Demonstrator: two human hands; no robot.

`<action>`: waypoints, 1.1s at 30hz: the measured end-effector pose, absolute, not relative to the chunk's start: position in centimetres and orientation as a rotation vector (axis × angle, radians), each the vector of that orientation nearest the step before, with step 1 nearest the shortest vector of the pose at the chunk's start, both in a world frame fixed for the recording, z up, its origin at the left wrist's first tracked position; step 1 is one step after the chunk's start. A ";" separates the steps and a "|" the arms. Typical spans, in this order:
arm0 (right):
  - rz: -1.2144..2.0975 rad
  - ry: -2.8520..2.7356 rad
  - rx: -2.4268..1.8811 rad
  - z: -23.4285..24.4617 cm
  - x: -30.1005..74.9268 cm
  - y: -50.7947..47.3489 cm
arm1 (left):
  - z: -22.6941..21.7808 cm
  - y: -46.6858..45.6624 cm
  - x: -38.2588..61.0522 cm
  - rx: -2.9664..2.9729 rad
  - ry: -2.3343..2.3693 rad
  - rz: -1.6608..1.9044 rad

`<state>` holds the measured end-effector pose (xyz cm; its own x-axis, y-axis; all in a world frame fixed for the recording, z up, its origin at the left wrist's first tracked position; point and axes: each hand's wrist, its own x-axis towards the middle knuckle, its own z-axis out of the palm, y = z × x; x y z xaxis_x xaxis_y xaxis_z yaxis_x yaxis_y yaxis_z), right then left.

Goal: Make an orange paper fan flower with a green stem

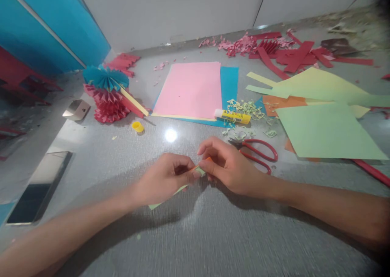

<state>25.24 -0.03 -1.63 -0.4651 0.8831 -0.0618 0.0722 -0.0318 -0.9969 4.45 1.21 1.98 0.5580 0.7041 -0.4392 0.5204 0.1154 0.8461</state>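
My left hand point(166, 178) and my right hand point(227, 165) meet at the middle of the grey table, both pinched on a small folded paper strip point(199, 171), light green with an orange edge. The strip's green tail point(155, 206) sticks out below my left hand. Red-handled scissors point(258, 153) lie just right of my right hand. A yellow glue stick point(233, 116) lies uncapped beyond my hands, and its yellow cap point(137, 126) sits to the left.
Pink paper point(190, 89) on blue paper lies ahead. Green, yellow and orange sheets point(326, 130) spread at right. Blue and red paper fans point(108, 94) stand at left. Red scraps point(286, 53) litter the far right. A phone point(38, 189) lies at left.
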 end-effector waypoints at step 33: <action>1.538 -1.271 -0.992 -1.2 25.2 0.7 | 5.5 2.5 1.6 2.514 1.296 0.672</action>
<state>25.24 0.72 -1.20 -0.2918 0.9555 -0.0438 -0.1374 -0.0872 -0.9867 1.59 2.52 5.51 0.5023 0.8143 0.2908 0.7069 -0.5805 0.4041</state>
